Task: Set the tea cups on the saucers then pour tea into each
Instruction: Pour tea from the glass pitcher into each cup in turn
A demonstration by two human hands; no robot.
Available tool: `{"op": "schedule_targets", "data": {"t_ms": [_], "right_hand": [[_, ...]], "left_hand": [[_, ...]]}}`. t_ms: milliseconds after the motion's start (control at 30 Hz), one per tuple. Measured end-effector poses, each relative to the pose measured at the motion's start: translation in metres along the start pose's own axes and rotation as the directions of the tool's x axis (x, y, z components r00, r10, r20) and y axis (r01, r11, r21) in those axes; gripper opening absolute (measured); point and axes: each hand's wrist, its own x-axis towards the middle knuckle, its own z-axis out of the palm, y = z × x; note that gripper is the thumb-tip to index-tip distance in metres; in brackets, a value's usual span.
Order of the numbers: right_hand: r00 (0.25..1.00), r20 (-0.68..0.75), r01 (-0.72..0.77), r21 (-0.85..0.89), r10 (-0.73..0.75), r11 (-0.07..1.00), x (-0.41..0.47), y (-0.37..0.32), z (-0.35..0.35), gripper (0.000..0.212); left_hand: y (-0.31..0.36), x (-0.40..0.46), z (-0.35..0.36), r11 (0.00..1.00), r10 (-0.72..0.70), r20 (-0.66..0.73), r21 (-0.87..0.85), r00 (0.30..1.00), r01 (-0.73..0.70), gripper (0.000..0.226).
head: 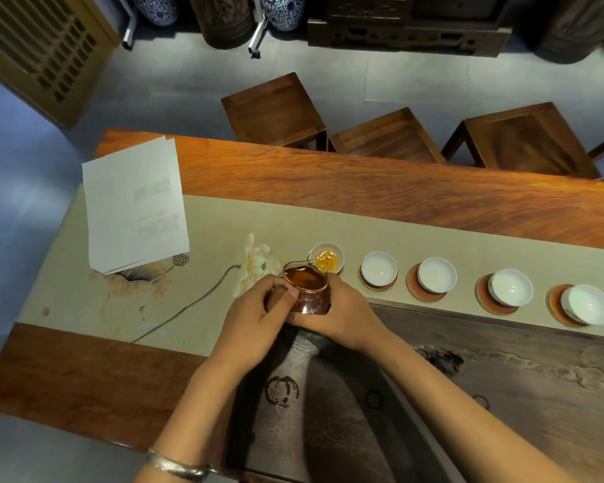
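While both hands, left hand [258, 310] and right hand [342, 310], clasp the glass pitcher [306, 285], tea streams into the nearest of 5 cups [326, 256].

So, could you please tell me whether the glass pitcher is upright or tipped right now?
Tipped. The glass pitcher leans toward the leftmost cup, and amber tea is streaming from its spout into it.

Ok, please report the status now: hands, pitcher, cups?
Both hands, left hand and right hand, grip the glass pitcher. Tea pouring into leftmost cup. Other four cups on saucers, no tea visible. Nothing in the way.
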Motion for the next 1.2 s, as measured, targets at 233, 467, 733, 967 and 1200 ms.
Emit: {"op": "schedule_targets", "data": {"t_ms": [233,467,733,967,1200], "right_hand": [[1.0,-0.004,-0.007,0.004,0.007,1.0,-0.0005,-0.0035,-0.0006,0.076],[1.0,0.002,-0.011,-0.005,0.011,1.0,0.0008,-0.0008,-0.0009,0.083],[1.0,0.005,-0.018,-0.018,0.018,1.0,0.0014,-0.0005,-0.0018,0.082],[0.999,-0.005,-0.04,-0.021,0.039,0.999,0.0017,-0.002,-0.0026,0.079],[1.0,-0.005,-0.031,-0.03,0.031,0.999,0.0025,-0.001,-0.0019,0.085]], "left_hand": [[0.0005,0.0004,0.0,1.0,0.008,-0.01,-0.001,1.0,-0.008,0.015],[0.0023,0.0005,-0.0005,1.0,0.01,-0.019,0.011,1.0,-0.01,0.015],[0.0037,0.0003,-0.0009,1.0,0.005,-0.007,0.0,1.0,-0.005,0.013],[0.0055,0.0011,-0.001,0.999,0.023,-0.021,0.031,1.0,-0.022,0.007],[0.0059,0.0019,-0.0014,0.999,0.023,-0.016,0.04,1.0,-0.022,0.007]]}}
